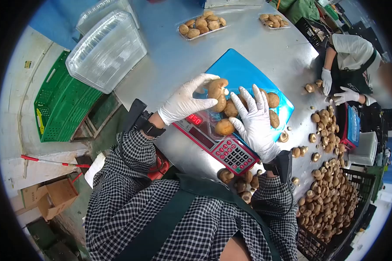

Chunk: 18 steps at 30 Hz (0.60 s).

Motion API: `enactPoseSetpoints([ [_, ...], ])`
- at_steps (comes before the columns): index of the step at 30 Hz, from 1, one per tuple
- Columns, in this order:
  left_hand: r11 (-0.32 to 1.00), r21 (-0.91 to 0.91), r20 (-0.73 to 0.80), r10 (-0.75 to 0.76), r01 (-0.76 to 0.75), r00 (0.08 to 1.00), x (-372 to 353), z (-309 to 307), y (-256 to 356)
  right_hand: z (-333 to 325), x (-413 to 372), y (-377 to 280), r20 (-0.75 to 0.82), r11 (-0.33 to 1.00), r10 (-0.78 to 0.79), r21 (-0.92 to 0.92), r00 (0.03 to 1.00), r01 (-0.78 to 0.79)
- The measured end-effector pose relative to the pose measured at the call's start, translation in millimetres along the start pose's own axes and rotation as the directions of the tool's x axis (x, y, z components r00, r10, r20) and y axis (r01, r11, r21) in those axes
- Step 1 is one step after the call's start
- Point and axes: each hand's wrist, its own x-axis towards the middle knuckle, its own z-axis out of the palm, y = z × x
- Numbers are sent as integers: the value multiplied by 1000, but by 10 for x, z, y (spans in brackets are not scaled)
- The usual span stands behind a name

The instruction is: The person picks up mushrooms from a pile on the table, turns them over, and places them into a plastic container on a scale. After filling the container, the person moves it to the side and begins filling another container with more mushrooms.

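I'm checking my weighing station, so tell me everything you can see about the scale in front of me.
The scale sits askew on the shiny metal table. It has a glossy blue weighing plate, a front panel with a red lit display and a keypad of red and white keys. Brown mushrooms lie on the plate; the gloved left hand holds one mushroom over it, the right hand rests on the pile.

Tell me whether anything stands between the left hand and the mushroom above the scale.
Nothing visible does: the left hand pinches the mushroom in its fingers over the blue scale. The right hand rests on neighbouring mushrooms to the side, not between them.
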Motion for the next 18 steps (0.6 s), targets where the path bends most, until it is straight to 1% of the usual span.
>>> enactPoseSetpoints([
  [1,1000,25,1,15,-15,1000,-2,3,10,-22,-10,4,-3,1000,1,-2,1000,-1],
  [3,1000,5,4,21,-21,1000,-4,-3,25,-100,-59,16,-126,969,38,248,991,-5],
  [4,1000,-18,5,25,-25,1000,-13,-5,35,-214,-111,27,-166,967,65,252,984,-22],
  [5,1000,-19,10,25,-25,1000,-24,1,68,-298,-205,50,-163,933,156,348,974,-91],
  [7,986,97,-25,138,-135,990,-32,45,210,-412,-388,62,-212,840,287,525,934,-139],
  [8,964,201,-27,181,-172,983,-46,103,314,-463,-478,4,-150,703,406,682,901,-203],
  [9,930,301,-23,226,-209,974,-68,183,447,-509,-587,-50,-89,621,447,747,890,-236],
  [10,894,364,17,275,-262,961,-74,295,602,-560,-682,-160,11,432,495,864,869,-257],
  [11,868,388,64,311,-311,948,-59,460,687,-599,-766,-267,116,221,518,939,848,-263],
  [12,812,418,84,413,-409,907,-110,667,696,-608,-853,-309,147,143,479,960,865,-242],
  [13,789,458,199,357,-409,912,-140,879,750,-651,-962,-369,134,126,522,965,843,-232],
  [14,754,456,207,426,-472,881,-203,1101,737,-681,-1061,-417,164,85,576,962,801,-258],
  [15,753,459,268,388,-471,882,-271,1284,742,-703,-1180,-445,199,39,620,958,759,-283],
  [16,771,423,327,360,-476,874,-328,1444,729,-727,-1320,-467,263,-6,693,933,671,-360],
  [17,801,400,406,280,-444,870,-375,1557,748,-764,-1485,-509,275,7,754,905,597,-426],
  [18,810,325,423,336,-488,841,-421,1649,735,-799,-1652,-508,309,-4,756,884,577,-468],
])
